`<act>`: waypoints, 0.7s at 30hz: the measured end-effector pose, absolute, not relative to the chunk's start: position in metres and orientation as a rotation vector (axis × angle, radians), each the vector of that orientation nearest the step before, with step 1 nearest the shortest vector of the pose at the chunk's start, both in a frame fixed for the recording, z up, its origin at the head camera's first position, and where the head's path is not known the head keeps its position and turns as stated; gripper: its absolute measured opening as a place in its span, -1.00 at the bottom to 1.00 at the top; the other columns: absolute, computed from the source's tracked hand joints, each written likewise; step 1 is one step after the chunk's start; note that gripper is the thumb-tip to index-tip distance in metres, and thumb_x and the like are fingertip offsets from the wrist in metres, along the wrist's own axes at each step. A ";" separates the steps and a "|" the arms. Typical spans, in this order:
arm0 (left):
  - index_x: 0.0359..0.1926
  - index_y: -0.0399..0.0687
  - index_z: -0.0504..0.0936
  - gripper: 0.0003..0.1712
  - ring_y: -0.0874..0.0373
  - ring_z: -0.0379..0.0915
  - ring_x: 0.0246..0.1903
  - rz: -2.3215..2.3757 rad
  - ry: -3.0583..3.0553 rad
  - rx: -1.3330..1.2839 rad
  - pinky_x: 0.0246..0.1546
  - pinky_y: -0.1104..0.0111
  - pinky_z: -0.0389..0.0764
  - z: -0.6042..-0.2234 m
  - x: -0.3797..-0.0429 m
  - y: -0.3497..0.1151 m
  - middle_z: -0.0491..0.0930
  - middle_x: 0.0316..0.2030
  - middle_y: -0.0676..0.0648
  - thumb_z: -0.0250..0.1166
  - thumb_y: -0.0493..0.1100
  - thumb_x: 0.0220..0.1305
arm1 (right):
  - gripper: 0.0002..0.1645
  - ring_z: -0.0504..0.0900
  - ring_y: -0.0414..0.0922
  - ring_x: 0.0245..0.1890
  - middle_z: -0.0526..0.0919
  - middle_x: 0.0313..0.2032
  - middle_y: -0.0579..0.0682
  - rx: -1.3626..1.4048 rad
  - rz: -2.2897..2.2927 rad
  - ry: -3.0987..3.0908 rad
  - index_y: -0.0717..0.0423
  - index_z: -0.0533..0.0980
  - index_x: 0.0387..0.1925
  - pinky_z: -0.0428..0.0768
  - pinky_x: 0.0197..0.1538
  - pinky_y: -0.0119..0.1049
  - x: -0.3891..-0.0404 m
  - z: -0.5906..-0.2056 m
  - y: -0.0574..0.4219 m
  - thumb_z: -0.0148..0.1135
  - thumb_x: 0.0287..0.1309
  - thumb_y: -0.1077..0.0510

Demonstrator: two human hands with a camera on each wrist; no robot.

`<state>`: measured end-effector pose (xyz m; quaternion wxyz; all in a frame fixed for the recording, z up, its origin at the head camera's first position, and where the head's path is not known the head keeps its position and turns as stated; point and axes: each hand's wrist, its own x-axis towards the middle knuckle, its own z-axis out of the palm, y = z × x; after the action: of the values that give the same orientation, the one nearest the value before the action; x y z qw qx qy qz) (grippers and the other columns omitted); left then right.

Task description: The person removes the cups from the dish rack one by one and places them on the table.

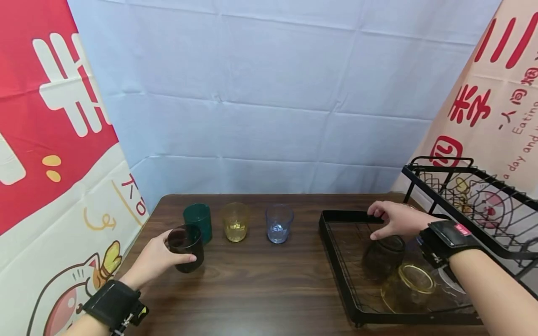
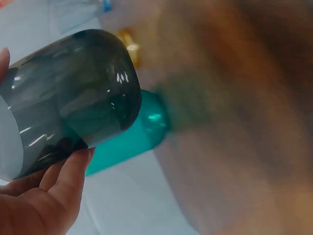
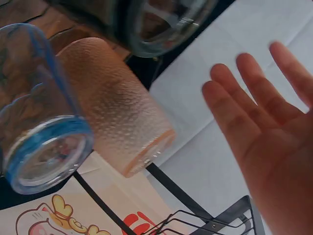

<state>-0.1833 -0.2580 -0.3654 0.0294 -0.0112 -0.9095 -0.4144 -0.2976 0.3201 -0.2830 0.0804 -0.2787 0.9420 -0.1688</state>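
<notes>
A pale blue cloth hangs behind the brown worktop, with a red-and-white printed cloth on the left and a cream printed one on the right. At the near left, the left hand holds a dark glass, thumb and fingers partly wrapped round its sides. This glass stands in front of a green glass and hides part of it; whether its base touches the wood, I cannot tell. Farther right, in a loose row, stand a yellow glass and a blue glass, well apart from both hands.

On the right sits a black rack, its upper tier rising at the far right. The right hand reaches over the lower tray, fingers spread and loosely bent, gripping nothing, just above a second dark glass, which is upside down. Nearer is an upturned amber glass. The right arm and black wristband partly block the rack's right side, where the wrist view shows a blue-tinted glass beside a dimpled pink one.
</notes>
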 end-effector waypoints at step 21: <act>0.35 -0.43 0.39 0.09 -0.26 0.54 0.09 -1.229 -2.831 0.099 0.04 -0.13 0.58 -0.396 -0.182 -0.264 0.61 0.09 -0.34 0.64 0.15 0.00 | -0.20 0.53 0.33 0.10 0.56 0.07 0.33 -0.731 -0.216 2.637 0.31 0.49 0.16 0.62 0.01 0.13 -0.289 -0.294 0.319 0.67 -0.06 0.06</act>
<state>-0.1823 -0.2643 -0.3957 0.0270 0.0320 -0.9165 -0.3979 -0.2893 0.3193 -0.2944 0.1969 -0.2609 0.9419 -0.0770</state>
